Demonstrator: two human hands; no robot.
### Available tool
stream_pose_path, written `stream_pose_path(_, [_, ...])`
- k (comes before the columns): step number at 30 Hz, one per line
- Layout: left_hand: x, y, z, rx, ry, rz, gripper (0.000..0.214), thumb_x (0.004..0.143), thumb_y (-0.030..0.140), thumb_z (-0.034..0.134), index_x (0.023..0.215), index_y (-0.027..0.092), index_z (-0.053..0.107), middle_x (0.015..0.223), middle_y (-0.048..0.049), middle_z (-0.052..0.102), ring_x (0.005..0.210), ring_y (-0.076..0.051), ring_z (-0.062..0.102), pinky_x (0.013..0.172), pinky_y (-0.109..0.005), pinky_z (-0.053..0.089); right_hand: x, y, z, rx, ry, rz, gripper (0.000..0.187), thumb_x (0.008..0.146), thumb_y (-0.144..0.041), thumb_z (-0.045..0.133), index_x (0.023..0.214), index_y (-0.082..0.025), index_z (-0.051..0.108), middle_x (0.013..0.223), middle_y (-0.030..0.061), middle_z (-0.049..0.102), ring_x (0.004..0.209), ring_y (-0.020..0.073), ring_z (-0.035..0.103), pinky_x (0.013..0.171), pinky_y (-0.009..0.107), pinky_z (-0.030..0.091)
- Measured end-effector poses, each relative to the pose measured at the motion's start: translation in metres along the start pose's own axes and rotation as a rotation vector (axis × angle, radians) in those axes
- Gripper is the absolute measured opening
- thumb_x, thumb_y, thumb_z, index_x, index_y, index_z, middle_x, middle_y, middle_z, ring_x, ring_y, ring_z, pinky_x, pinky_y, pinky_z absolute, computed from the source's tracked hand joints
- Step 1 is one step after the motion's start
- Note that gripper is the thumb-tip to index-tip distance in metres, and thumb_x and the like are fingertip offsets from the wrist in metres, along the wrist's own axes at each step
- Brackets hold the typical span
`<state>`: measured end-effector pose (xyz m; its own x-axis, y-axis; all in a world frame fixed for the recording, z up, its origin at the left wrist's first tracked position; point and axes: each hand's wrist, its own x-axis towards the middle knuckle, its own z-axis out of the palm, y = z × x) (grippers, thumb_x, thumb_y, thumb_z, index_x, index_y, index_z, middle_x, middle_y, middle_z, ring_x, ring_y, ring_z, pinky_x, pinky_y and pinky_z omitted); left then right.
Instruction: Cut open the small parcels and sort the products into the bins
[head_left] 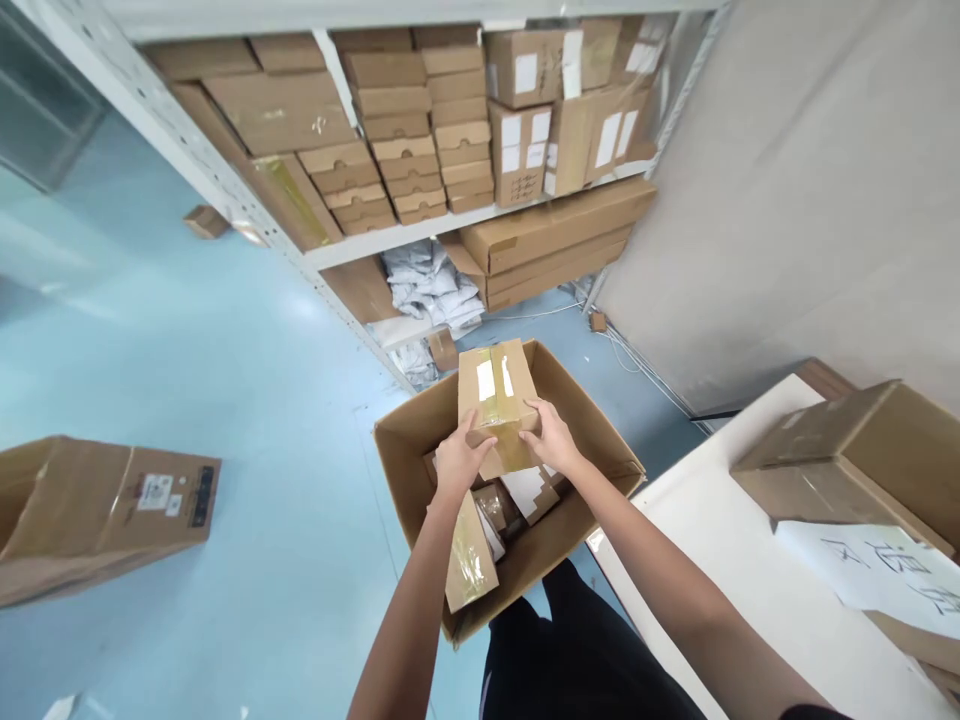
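Observation:
A small taped cardboard box (496,395) with white labels on top hangs over a large open carton (600,430) on the floor. My left hand (457,460) grips its near left side and my right hand (553,437) grips its near right side, fingers wrapped on the edges. Inside the carton lie other small parcels (525,492), one taped packet (469,560) leaning at the near wall.
A metal shelf rack (225,190) stacked with cardboard boxes (420,130) and white bags (431,285) stands ahead. A tipped carton (97,510) lies on the blue floor at left. A white table (750,580) at right carries a brown box (847,460) and a paper sheet (877,575).

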<state>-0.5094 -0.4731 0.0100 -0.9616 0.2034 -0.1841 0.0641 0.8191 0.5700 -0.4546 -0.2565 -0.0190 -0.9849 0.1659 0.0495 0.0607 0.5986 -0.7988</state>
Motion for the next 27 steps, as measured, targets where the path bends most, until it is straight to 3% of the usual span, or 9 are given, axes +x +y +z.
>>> stream_pose_path(7, [-0.024,0.043,-0.012,0.01,0.078,0.288,0.076,0.092,0.047,0.073,0.161,0.032,0.044,0.142,-0.0067,0.07,0.122,-0.03,0.071,0.106,-0.039,0.054,-0.047,-0.037,-0.056,-0.046,0.209,-0.006,0.065,0.085,-0.021,0.072,0.145,-0.028,0.048,0.148,0.0124,0.051,0.135,0.0309,0.056,0.11,0.052,0.05])
stream_pose_path(13, [-0.045,0.084,0.006,0.003,-0.007,0.566,0.074,0.097,0.055,0.063,0.163,0.032,0.04,0.149,-0.0071,0.064,0.131,-0.031,0.065,0.111,-0.038,0.051,-0.119,-0.046,-0.087,-0.126,0.517,0.07,0.065,0.081,-0.019,0.071,0.141,-0.027,0.049,0.144,0.0135,0.052,0.15,0.0306,0.042,0.118,0.051,0.044])
stream_pose_path(20, [-0.103,0.169,0.064,0.03,-0.227,0.873,0.077,0.094,0.049,0.068,0.164,0.034,0.038,0.145,-0.0077,0.067,0.127,-0.032,0.068,0.109,-0.04,0.053,-0.243,-0.023,-0.13,-0.182,0.827,0.34,0.066,0.078,-0.019,0.071,0.14,-0.029,0.049,0.139,0.0112,0.054,0.145,0.0295,0.048,0.115,0.05,0.048])
stream_pose_path(27, [-0.212,0.248,0.147,0.082,-0.428,1.132,0.073,0.093,0.045,0.071,0.16,0.035,0.045,0.145,-0.0072,0.067,0.126,-0.03,0.069,0.106,-0.038,0.055,-0.393,0.011,-0.167,-0.194,1.086,0.536,0.062,0.076,-0.017,0.069,0.135,-0.026,0.051,0.137,0.0112,0.055,0.137,0.0286,0.055,0.112,0.048,0.051])
